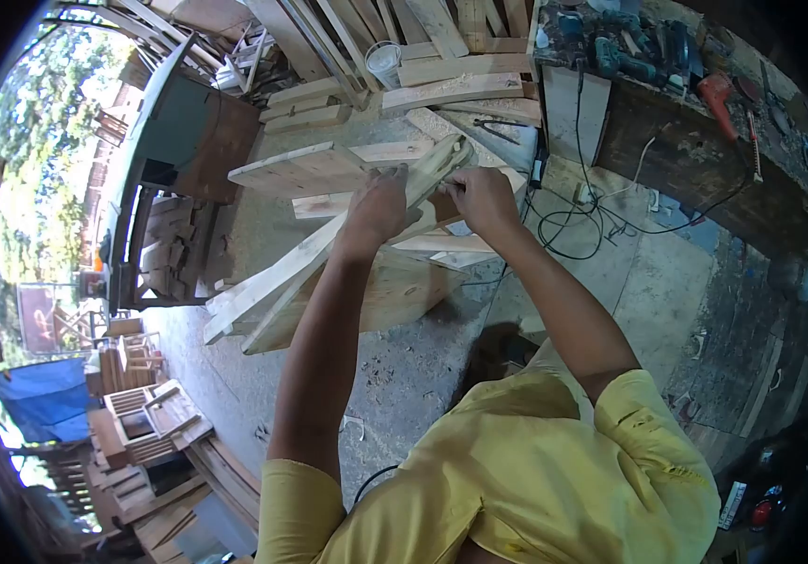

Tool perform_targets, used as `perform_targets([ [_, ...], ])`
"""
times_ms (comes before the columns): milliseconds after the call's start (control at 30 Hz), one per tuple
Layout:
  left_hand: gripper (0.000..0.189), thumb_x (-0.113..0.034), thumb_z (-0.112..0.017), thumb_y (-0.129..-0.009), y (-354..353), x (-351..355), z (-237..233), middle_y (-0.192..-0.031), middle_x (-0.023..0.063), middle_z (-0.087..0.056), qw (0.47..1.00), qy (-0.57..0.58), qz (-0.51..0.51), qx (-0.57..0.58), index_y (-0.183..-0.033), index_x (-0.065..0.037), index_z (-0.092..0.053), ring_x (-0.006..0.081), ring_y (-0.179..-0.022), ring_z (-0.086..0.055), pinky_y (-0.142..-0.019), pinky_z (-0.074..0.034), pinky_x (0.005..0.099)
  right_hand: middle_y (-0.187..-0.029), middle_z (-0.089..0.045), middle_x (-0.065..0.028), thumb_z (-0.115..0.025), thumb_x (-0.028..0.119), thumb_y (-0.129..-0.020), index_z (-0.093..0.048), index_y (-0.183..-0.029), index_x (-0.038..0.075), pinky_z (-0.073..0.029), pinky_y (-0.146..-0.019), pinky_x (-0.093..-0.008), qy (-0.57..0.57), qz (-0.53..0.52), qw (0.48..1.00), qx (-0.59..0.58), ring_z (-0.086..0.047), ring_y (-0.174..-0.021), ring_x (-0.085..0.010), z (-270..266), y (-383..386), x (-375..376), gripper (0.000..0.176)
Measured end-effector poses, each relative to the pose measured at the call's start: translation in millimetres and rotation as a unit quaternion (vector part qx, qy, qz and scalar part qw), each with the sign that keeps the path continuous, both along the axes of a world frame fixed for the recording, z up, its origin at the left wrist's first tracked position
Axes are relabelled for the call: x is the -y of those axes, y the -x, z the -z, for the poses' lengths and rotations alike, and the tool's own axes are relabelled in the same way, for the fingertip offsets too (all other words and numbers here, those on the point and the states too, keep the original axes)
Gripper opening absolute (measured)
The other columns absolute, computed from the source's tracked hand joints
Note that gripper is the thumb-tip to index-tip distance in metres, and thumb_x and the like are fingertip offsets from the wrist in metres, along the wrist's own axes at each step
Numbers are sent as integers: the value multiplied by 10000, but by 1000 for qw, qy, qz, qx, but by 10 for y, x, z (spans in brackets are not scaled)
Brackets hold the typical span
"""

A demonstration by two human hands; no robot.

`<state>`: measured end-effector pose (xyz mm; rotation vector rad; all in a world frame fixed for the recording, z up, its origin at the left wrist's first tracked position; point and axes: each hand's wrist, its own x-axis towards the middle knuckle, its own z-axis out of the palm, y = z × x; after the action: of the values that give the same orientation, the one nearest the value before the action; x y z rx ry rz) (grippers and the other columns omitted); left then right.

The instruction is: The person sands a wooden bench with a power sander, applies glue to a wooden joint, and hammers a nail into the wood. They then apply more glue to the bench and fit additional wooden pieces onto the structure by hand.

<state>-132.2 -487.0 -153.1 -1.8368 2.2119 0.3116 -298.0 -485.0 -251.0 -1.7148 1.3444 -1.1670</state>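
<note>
View from my head down over my yellow shirt [535, 470] and both bare arms, which reach out over a dusty concrete floor [404, 376] in an open-air wood workshop.

My left grip [376, 209] is closed around a long wooden slat [282, 273], fingers wrapped over its top edge. The slat runs on a slant from low on the left to high in the middle of the view, lifted off the floor. My right grip [481, 195] is closed on the same slat, just beside the left and nearer its upper end. The fingers are curled tight, and I cannot tell whether they also pinch something small.

Under the slat lies a wide pale board [394, 291], and past my knuckles a flat wooden panel [305, 169] lies on the floor with more loose boards around it.

Black cables [573, 226] coil on the floor to the right of my hands. Beyond them a dark counter [667, 150] carries teal power tools [625, 52] and a red tool [719, 94]. A clear plastic cup [385, 61] stands among leaning planks [329, 38] at the top. Far left, a blue tarp [42, 395] and stacked wooden frames [150, 414] sit in sunlight
</note>
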Motion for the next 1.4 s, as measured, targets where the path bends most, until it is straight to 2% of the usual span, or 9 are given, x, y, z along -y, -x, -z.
perform_targets([
  [367,708,-244,-702,-749,130,-25,-10,-1266,284,-604,1000,18,-18,3,-1368,34,-494,437,-1229,-533,-1078,-422,459,-808,-696,-138,-798,364,-748,-718,-776,65,-522,-706,-427,54,-34,989,-133,-675,-820,-319,4,266,196,311],
  [433,664,-227,-699,-736,111,-20,57,-1209,286,-625,999,35,-12,-1,-1321,32,-522,438,-1180,-555,-1045,-442,475,-1070,-673,-104,-825,482,-670,-699,-885,88,-477,-852,-455,204,-16,963,-176,-613,-1083,-278,29,357,257,466],
  [567,632,-234,-708,-740,89,-18,150,-1164,283,-641,998,56,-2,2,-1290,27,-538,441,-1166,-558,-1026,-450,485,-1350,-512,-95,-858,543,-607,-646,-1110,118,-353,-1037,-548,209,-1,956,-205,-432,-1309,-296,-32,422,435,691],
  [633,609,-242,-710,-758,77,-15,188,-1152,287,-643,998,67,-12,11,-1281,22,-539,445,-1160,-561,-1016,-452,489,-1494,-365,-129,-879,614,-515,-483,-1352,179,-210,-1128,-618,293,20,939,-178,-321,-1415,-354,-21,410,503,1022],
  [933,688,-275,-696,-799,97,21,133,-1252,283,-609,999,26,-27,10,-1376,27,-474,435,-1220,-533,-1057,-425,475,-1640,-110,-176,-885,704,-439,-125,-1594,175,-38,-1198,-640,18,88,990,-110,-74,-1532,-374,180,204,313,1480],
  [1167,777,-301,-701,-830,34,-70,269,-1406,255,-529,997,73,-28,-13,-1471,17,-397,443,-1332,-450,-1111,-383,461,-1616,-204,-213,-917,576,-533,-182,-1571,90,-182,-1200,-547,39,88,993,-64,-203,-1499,-399,379,723,27,1361],
  [1300,803,-318,-782,-814,131,-149,366,-1426,192,-521,986,157,-41,-36,-1464,-18,-418,377,-1338,-455,-1078,-406,474,-1245,-576,-162,-862,247,-736,-567,-1265,29,-475,-937,-416,44,251,967,18,-583,-1097,-318,1126,1593,-172,644],
  [1367,794,-323,-791,-809,214,-195,410,-1420,186,-523,978,185,-57,-72,-1448,-13,-435,375,-1334,-455,-1070,-403,482,-1053,-641,-149,-817,233,-787,-633,-1140,-13,-509,-801,-347,-260,215,941,32,-624,-897,-248,1449,2201,-173,467],
  [1400,783,-316,-802,-797,223,-179,488,-1388,188,-542,969,220,-60,-94,-1430,-11,-455,378,-1309,-470,-1058,-401,488,-1053,-641,-149,-817,233,-787,-633,-1140,-13,-509,-801,-347,-261,216,940,29,-624,-897,-248,1629,2412,-161,467],
])
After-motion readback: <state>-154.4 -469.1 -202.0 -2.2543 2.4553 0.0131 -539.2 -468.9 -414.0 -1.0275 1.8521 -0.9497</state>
